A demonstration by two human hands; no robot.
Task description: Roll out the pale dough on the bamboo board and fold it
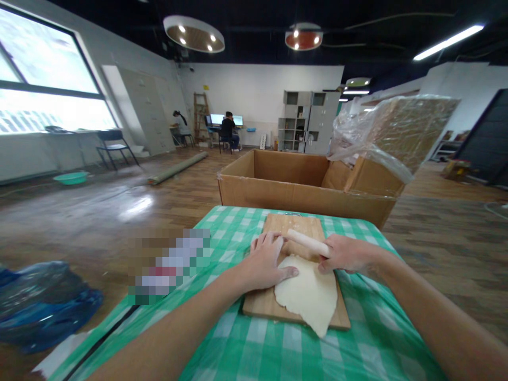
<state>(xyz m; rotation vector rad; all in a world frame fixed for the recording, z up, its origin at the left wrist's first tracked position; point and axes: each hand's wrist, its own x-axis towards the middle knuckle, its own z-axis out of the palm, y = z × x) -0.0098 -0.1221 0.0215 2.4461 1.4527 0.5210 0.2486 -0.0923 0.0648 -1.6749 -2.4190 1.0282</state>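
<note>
left hand (270,262), flat with fingers spread, steadies the pale flattened dough sheet (307,296); right hand (346,254) wraps around the white cylindrical rolling pin (306,242).

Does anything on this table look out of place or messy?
Yes. The dough sheet has a ragged edge, and its near tip hangs past the front edge of the wooden board onto the checked tablecloth. The left hand and right hand rest on the rolling pin at the dough's far edge.

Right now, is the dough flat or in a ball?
Flat: the dough lies as a thin sheet across the board, its tip past the front edge.
</note>
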